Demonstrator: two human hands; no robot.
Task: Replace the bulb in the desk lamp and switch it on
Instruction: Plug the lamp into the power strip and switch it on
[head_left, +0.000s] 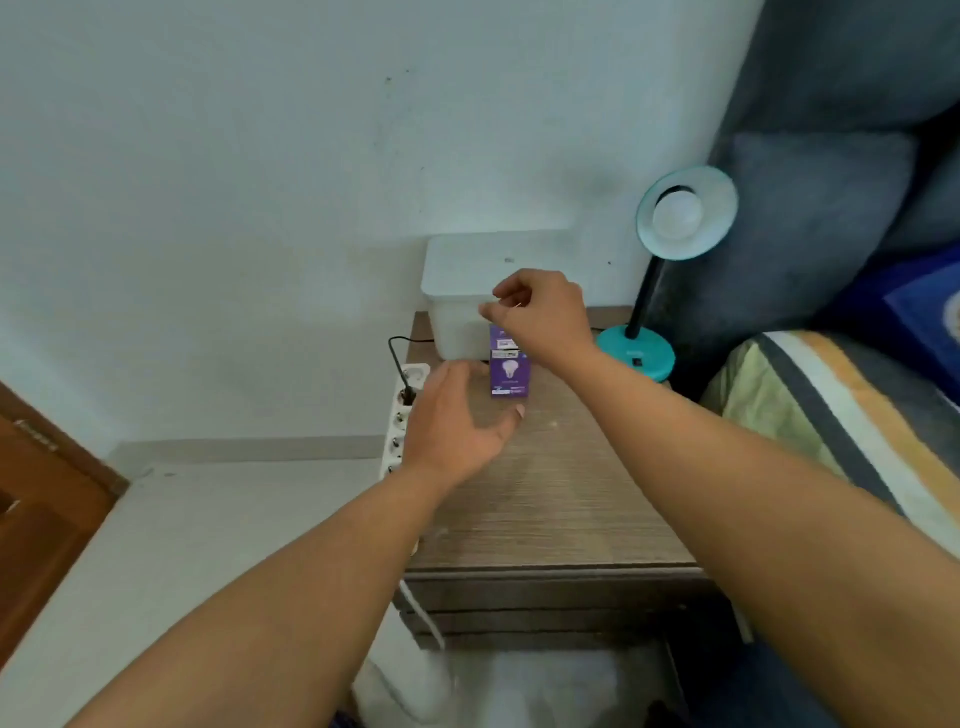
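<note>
A person's two bare hands work over a purple bulb box (510, 370) standing upright on a wood-grain bedside table (550, 499). The right hand (540, 317) hovers above the box top, thumb and forefinger pressed together in a pinch at the upper flap; whether they actually grip the flap cannot be told, as the hand hides the top of the box. The left hand (457, 421) is spread, fingers loosely apart, just left of and in front of the box, close to its lower left corner, but contact is not clear.

Behind the box, against the pale wall, sits a white lidded plastic container (457, 291). To the right of the box stands a teal desk lamp (660, 291), its round base (636, 356) on the table's back right corner, a black neck rising to a shade (688, 213) tilted toward the camera with a white bulb (678, 213) seated inside; the bulb appears unlit.

To the left of the box, along the table's left edge, lies a white power strip (402, 415) with a black plug (408, 395) in one socket and a black cable looping back toward the container. Further right of the box, beyond the lamp, are a grey upholstered headboard (810, 182) and striped bedding (831, 415).
</note>
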